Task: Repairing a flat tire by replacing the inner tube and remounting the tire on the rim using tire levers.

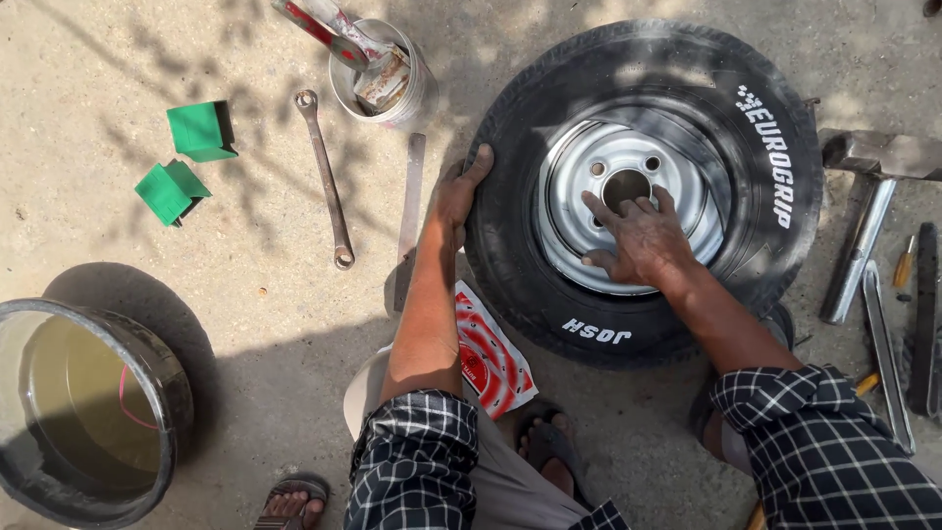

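A black tyre [765,128] on a silver steel rim [589,211] lies flat on the concrete ground. My left hand [459,191] grips the tyre's left outer edge, thumb over the tread. My right hand [638,240] rests flat on the rim beside the centre hole, fingers spread. Both sleeves are black-and-white checked.
A long spanner [326,177] and a flat metal bar [409,211] lie left of the tyre. A white bucket [412,98] holds tools. Two green boxes [182,162] sit far left, a tub of murky water [88,407] at bottom left, a red-white packet [491,358] under my arm, several tools [868,245] at right.
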